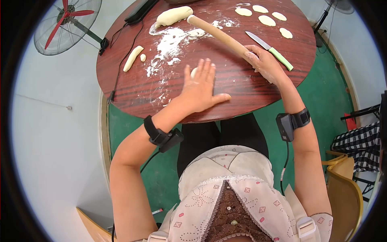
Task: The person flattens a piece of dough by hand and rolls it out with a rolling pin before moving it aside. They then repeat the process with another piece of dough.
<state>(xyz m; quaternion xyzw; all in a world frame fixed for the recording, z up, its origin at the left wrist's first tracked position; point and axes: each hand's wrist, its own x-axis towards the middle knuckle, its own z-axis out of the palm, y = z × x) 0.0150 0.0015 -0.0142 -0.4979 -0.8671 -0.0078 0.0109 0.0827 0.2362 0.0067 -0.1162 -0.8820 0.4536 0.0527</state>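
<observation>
My left hand (200, 85) lies flat near the front edge of the table, fingers spread. A small piece of dough (194, 73) shows partly from under its fingers. My right hand (264, 64) is closed around the near end of a wooden rolling pin (219, 35), which slants away to the upper left. Beside my right hand lies a knife (280, 58) with a green handle. Flour (171, 44) is scattered over the table left of the rolling pin. A large dough lump (174, 16) rests near the pin's far end.
The round, dark red table (133, 90) holds several flat dough rounds (267, 20) at the back right. On its left are a dough strip (133, 59), a small dough ball (143, 57) and a black cable (121, 68). A fan (66, 24) stands beyond the left edge.
</observation>
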